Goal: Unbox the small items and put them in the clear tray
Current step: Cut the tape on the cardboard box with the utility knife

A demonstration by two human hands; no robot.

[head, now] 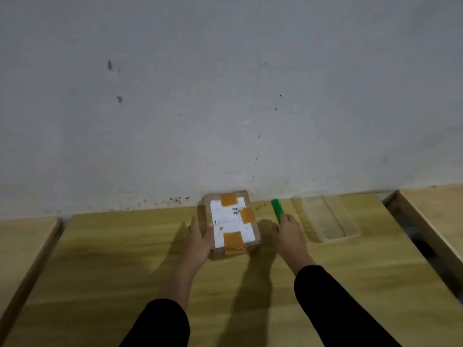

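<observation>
A small cardboard box (231, 222) with a white label and patches of brown tape lies on the wooden table (125, 259) near the wall. My left hand (200, 240) rests against its left side, fingers spread along the edge. My right hand (288, 231) is to the right of the box, closed around the lower end of a green stick-like tool (276, 209). A clear tray (330, 219) stands to the right of that hand and looks empty.
A grey wall rises straight behind the table. Another wooden table (25, 236) stands at the left and a third wooden table (436, 211) at the right, each set apart by a gap.
</observation>
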